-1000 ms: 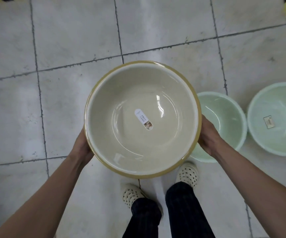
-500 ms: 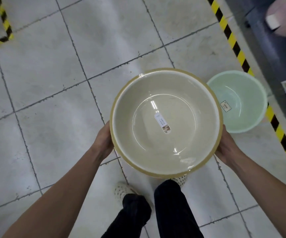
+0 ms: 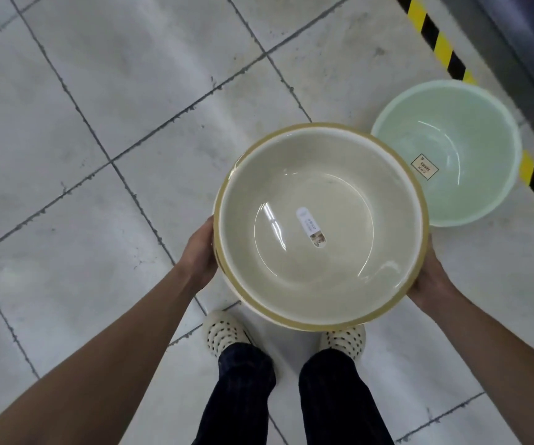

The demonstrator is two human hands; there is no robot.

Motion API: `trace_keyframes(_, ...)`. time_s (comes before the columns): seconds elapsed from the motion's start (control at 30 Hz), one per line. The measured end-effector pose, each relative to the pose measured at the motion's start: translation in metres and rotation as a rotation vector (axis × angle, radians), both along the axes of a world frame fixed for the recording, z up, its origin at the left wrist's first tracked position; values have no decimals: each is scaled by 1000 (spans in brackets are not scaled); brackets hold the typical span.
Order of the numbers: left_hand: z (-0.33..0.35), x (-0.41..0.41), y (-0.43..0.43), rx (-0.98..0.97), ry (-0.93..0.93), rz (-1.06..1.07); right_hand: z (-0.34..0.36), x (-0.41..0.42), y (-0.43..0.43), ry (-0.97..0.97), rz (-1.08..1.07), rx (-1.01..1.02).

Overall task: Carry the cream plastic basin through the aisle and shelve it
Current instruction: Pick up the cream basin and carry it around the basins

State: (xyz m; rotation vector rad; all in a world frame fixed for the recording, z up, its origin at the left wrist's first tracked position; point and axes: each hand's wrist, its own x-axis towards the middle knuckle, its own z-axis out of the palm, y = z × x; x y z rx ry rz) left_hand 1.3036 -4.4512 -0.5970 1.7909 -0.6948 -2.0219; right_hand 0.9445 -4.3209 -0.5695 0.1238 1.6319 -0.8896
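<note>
I hold the cream plastic basin (image 3: 339, 175) with a tan rim level in front of me, above my feet. It is empty apart from a white label stuck on its bottom. My left hand (image 3: 200, 252) grips the rim on the left side. Opposite it, my right hand (image 3: 431, 281) grips the right side of the rim, its fingers hidden under the basin.
A pale green basin (image 3: 471, 139) sits on the tiled floor just right of and beyond the cream one. Yellow-black hazard tape (image 3: 436, 40) runs along the floor at the right, beside a dark shelf base (image 3: 522, 59). Grey tiles stretch to the left.
The view has turned: the floor and hazard tape shifted, and the green basin sits further right. A second green basin seen a second ago is out of view. Both hands keep their hold.
</note>
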Motion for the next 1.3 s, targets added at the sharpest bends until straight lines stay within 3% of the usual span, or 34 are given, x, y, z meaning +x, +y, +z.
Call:
trace_keyframes(0.37,-61,-10,4,9,-56,-8,-61,5,16,-50,-64,9)
trace_keyframes(0.5,-74,-9,11,-24,-18,-19,-78,3,26,-52,-50,-13)
trace_keyframes(0.63,-83,-6,7,-122,97,-157,-90,-1,33,-107,-71,-7)
trace_keyframes(0.8,-90,-6,4,-43,83,-126,-94,2,33,-121,-78,-25)
trace_keyframes(1.07,-59,-15,-6,-14,4,-135,-68,-2,49,-120,-96,-114)
trace_keyframes(1.3,15,-35,-30,7,-109,-185,0,-6,58,-152,-130,-166)
